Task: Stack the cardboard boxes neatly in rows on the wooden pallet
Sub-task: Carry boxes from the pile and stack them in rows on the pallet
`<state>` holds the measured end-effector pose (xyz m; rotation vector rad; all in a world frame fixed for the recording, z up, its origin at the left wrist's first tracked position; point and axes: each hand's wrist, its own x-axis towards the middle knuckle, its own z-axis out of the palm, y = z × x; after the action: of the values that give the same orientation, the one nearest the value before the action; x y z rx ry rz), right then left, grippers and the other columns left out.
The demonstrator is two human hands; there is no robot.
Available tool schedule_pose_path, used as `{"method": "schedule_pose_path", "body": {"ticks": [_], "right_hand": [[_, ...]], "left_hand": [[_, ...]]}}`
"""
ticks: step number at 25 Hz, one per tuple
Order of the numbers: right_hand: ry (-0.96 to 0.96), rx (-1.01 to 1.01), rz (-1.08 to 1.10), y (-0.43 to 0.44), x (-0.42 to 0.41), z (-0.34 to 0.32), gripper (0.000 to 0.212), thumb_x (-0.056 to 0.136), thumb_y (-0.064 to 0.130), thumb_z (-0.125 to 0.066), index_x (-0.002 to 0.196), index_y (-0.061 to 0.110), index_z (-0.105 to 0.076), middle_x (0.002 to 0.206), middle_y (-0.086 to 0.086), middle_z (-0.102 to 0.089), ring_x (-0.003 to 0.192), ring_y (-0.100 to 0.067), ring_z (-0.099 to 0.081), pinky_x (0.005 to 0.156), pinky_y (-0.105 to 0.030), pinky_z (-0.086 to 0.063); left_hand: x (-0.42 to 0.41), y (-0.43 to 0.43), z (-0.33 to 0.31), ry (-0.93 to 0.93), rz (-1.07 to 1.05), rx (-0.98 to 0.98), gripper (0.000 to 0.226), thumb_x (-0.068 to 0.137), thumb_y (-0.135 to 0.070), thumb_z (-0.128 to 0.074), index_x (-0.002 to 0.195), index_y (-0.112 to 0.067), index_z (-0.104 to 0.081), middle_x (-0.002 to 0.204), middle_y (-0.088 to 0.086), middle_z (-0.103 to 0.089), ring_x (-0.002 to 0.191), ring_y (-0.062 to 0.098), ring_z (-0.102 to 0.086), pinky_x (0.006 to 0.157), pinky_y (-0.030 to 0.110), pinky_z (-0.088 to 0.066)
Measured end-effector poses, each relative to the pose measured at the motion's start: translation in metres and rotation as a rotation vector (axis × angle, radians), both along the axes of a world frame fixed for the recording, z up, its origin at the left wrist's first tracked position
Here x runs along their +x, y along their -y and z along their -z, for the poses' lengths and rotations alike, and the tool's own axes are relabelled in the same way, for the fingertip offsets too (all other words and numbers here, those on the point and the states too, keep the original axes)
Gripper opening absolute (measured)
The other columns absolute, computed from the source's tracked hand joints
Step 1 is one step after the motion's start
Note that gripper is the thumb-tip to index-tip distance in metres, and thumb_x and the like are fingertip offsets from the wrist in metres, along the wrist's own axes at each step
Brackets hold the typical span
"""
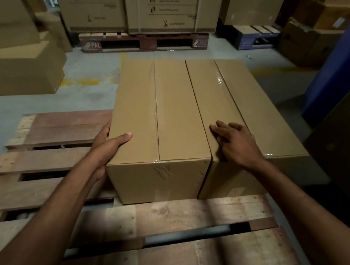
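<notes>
Grips left box (161,111) at its near left top edge with left hand (108,146), thumb over the top, fingers down the side. Rests right hand (235,143), fingers apart, on right box (255,109) beside the seam. Has both touching, far right on wooden pallet (174,237)

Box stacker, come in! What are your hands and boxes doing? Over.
Left hand grips near corner of left box. Right hand rests on right box. Boxes side by side on pallet. Nothing blocking.
</notes>
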<state>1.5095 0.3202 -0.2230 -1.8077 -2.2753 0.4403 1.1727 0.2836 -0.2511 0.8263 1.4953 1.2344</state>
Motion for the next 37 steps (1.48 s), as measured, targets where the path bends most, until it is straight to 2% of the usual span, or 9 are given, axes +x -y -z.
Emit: {"method": "schedule_pose_path", "body": {"ticks": [2,6,9,12,18,23,30,33,37], "right_hand": [[-0.011,0.005,0.014,-0.001,0.000,0.003,0.048,0.109,0.027,-0.042,0.156,0.036,-0.039,0.167,0.009,-0.028,0.152,-0.028,-0.020,0.120,-0.056,-0.023],[-0.037,0.012,0.030,-0.002,0.001,0.008,0.048,0.108,0.026,-0.044,0.155,0.038,-0.041,0.167,0.010,-0.028,0.153,-0.026,-0.019,0.120,-0.055,-0.020],[-0.067,0.024,0.045,-0.004,0.001,0.010,0.045,0.109,0.028,-0.043,0.153,0.039,-0.043,0.166,0.011,-0.030,0.152,-0.025,-0.021,0.120,-0.054,-0.020],[-0.072,0.040,0.054,-0.004,0.001,0.012,0.044,0.109,0.031,-0.041,0.152,0.040,-0.044,0.166,0.013,-0.031,0.152,-0.024,-0.022,0.119,-0.053,-0.020],[-0.093,0.043,0.057,-0.004,0.002,0.013,0.044,0.109,0.030,-0.041,0.151,0.041,-0.046,0.165,0.013,-0.032,0.150,-0.023,-0.023,0.118,-0.052,-0.021],[-0.093,0.044,0.049,-0.004,0.002,0.015,0.044,0.109,0.030,-0.042,0.152,0.040,-0.045,0.165,0.012,-0.032,0.150,-0.023,-0.023,0.117,-0.050,-0.020],[-0.092,0.051,0.057,-0.004,0.002,0.017,0.046,0.108,0.026,-0.044,0.152,0.039,-0.046,0.166,0.011,-0.031,0.151,-0.024,-0.022,0.117,-0.050,-0.019],[-0.092,0.053,0.063,-0.003,0.000,0.015,0.046,0.108,0.025,-0.044,0.152,0.037,-0.046,0.166,0.010,-0.032,0.151,-0.024,-0.022,0.118,-0.049,-0.018],[-0.096,0.056,0.070,0.000,-0.003,0.014,0.047,0.108,0.023,-0.044,0.153,0.035,-0.046,0.166,0.009,-0.032,0.151,-0.024,-0.023,0.119,-0.047,-0.018]], "left_hand": [[0.001,0.002,0.001,0.002,0.014,0.012,0.052,0.090,-0.009,-0.074,0.138,-0.021,-0.057,0.119,0.006,-0.074,0.106,0.026,-0.072,0.090,0.042,-0.059],[0.001,0.005,0.003,0.002,0.025,0.025,0.053,0.091,-0.010,-0.074,0.140,-0.021,-0.055,0.120,0.004,-0.074,0.095,0.017,-0.073,0.075,0.031,-0.059],[-0.001,0.009,0.004,-0.002,0.042,0.030,0.052,0.091,-0.010,-0.073,0.139,-0.024,-0.057,0.118,0.000,-0.074,0.094,0.014,-0.073,0.070,0.028,-0.059],[-0.006,0.011,0.007,-0.008,0.066,0.031,0.053,0.092,-0.010,-0.072,0.140,-0.026,-0.057,0.119,-0.003,-0.074,0.096,0.011,-0.074,0.070,0.025,-0.060],[-0.012,0.012,0.006,-0.024,0.105,-0.001,0.052,0.093,-0.015,-0.071,0.140,-0.032,-0.057,0.119,-0.007,-0.075,0.094,0.009,-0.074,0.074,0.030,-0.058],[-0.013,0.014,0.001,-0.031,0.148,-0.021,0.050,0.093,-0.018,-0.072,0.137,-0.038,-0.059,0.119,-0.009,-0.075,0.101,0.014,-0.074,0.072,0.032,-0.059],[-0.011,0.020,0.002,-0.044,0.140,-0.003,0.053,0.093,-0.018,-0.073,0.140,-0.038,-0.058,0.121,-0.009,-0.074,0.105,0.012,-0.072,0.084,0.033,-0.057],[-0.008,0.016,0.003,-0.045,0.091,0.002,0.053,0.092,-0.017,-0.074,0.140,-0.032,-0.057,0.122,-0.006,-0.074,0.105,0.014,-0.072,0.090,0.037,-0.057],[-0.007,0.013,0.004,-0.075,0.082,-0.013,0.052,0.093,-0.019,-0.074,0.141,-0.031,-0.056,0.123,-0.006,-0.073,0.103,0.014,-0.072,0.085,0.035,-0.057]]}}
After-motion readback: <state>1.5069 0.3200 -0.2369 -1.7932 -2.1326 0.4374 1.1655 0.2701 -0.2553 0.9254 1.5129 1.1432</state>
